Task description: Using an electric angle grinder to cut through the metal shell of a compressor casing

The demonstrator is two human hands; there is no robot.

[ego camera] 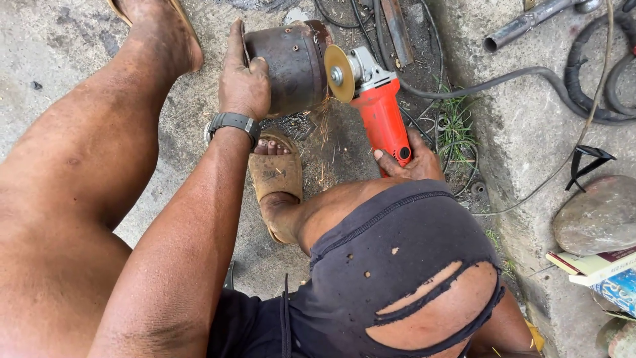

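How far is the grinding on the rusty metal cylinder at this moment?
In hand: the left hand steadies the rusty cylinder on the ground while the right hand holds the red angle grinder. Its disc meets the cylinder's end rim, and sparks fall near the sandal. Done: no finished cut shows from here. Left: most of the surface looks rusty; the far side is hidden.

Grey stone (596,215), books (596,265), pipe (527,23)
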